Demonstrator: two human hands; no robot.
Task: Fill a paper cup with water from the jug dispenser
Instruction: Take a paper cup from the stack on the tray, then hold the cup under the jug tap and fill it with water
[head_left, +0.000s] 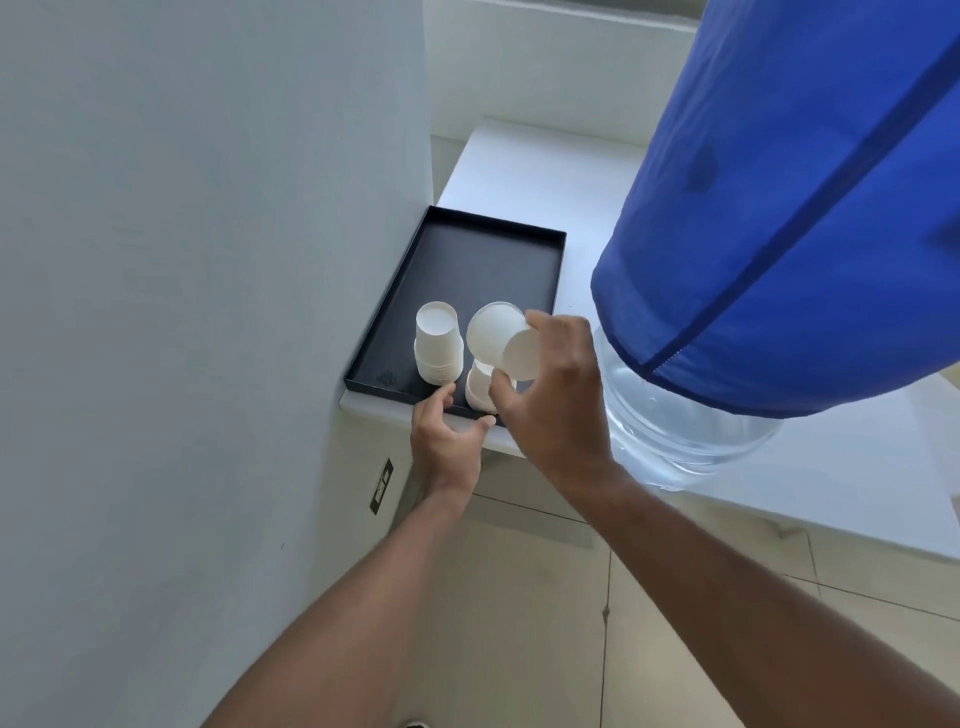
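Head view: the right hand (550, 395), fingers closed around 1 paper cup (501, 338), holds it tipped on its side above the stack (480, 389) on the tray (395, 306). The jug (675, 415) lies at 3 o'clock, nearest this hand. The left hand (447, 436) rests half-open on the tray's near rim.

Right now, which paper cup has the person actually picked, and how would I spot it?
Find the black tray on the white counter beside the blue-covered water jug. Two upside-down stacks of cups stand at its near end. The chosen cup is the one tilted above the right stack, held in the right hand.
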